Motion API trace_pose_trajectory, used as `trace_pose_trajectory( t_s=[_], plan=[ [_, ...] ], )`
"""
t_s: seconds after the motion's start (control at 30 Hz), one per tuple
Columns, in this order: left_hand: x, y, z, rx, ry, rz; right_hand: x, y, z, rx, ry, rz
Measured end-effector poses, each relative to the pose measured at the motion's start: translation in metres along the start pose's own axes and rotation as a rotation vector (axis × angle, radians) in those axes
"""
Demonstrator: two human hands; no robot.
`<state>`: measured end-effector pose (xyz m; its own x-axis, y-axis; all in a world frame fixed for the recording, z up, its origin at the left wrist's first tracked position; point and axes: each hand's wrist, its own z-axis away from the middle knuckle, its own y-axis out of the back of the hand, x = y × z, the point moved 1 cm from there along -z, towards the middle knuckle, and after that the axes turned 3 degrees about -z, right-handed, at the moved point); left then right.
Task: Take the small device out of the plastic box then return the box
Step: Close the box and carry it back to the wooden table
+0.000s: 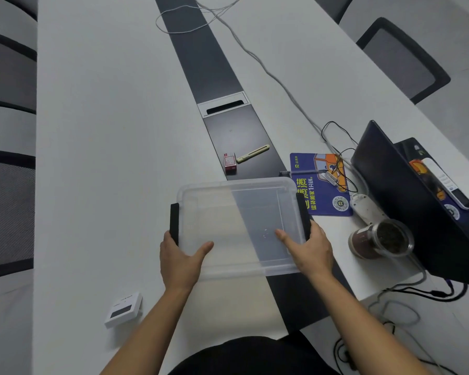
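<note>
Both hands grip the clear plastic box [238, 226] by its short sides near the table's [106, 158] near edge: the left hand [180, 262] and the right hand [307, 249] each have fingers clenched round a black latch, thumbs lying on the lid. The small device [123, 309] already lies on the table toward the near left corner. Pushing the box back, I'd worry it knocks the red packet [230, 163] or catches the mouse pad [320, 184] and its cables.
</note>
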<state>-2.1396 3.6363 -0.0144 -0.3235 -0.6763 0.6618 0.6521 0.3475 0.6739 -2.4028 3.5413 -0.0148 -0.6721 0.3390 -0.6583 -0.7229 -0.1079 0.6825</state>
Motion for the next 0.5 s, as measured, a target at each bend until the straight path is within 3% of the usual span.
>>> trace_pose_trajectory(
  t_s=[0.3, 0.5],
  plan=[
    [-0.0014, -0.0005, 0.0033, 0.054, -0.058, -0.004, -0.0045, -0.0024, 0.0073, 0.056, 0.045, 0.066],
    [-0.0034, 0.0032, 0.0089, -0.003, -0.042, 0.024, -0.0017, -0.0023, 0.0084, 0.017, 0.022, -0.006]
  ],
)
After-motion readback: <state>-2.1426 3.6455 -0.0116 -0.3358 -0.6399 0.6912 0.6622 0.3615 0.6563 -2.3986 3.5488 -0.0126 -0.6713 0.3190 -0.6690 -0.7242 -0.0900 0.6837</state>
